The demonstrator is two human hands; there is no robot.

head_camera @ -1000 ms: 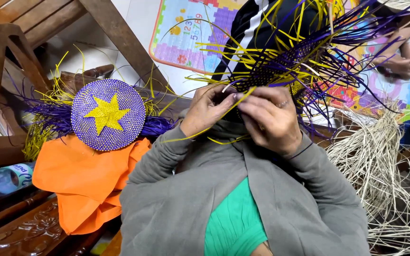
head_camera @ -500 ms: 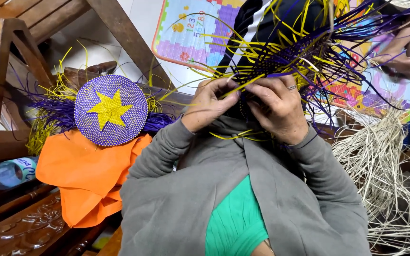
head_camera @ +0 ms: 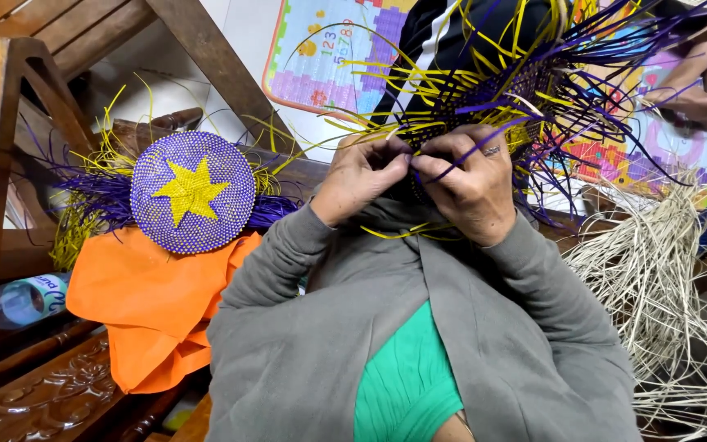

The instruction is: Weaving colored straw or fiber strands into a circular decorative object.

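A half-woven piece of purple and yellow straw (head_camera: 501,90) is held up just above and beyond both hands, its woven rim touching the fingertips and its loose strands fanning outward and upward in every direction, so that no single long axis can be named. The left hand (head_camera: 362,176) is closed in a pinch on strands at the lower edge of the weave, while the right hand (head_camera: 468,184), on which a ring is worn, is curled around a purple strand just beside it; the two hands are nearly touching, and neither is clearly nearer to the work. Grey sleeves (head_camera: 288,327) are seen running down towards the camera. To the left, well apart from the hands, a finished purple disc with a yellow star (head_camera: 193,191) is rested above an orange cloth (head_camera: 141,303), with a plastic bottle (head_camera: 10,301) beside it. Pale undyed straw (head_camera: 656,278) is piled at the right. Compared with half a second ago, the hands are drawn closer together and the weave is tipped slightly lower
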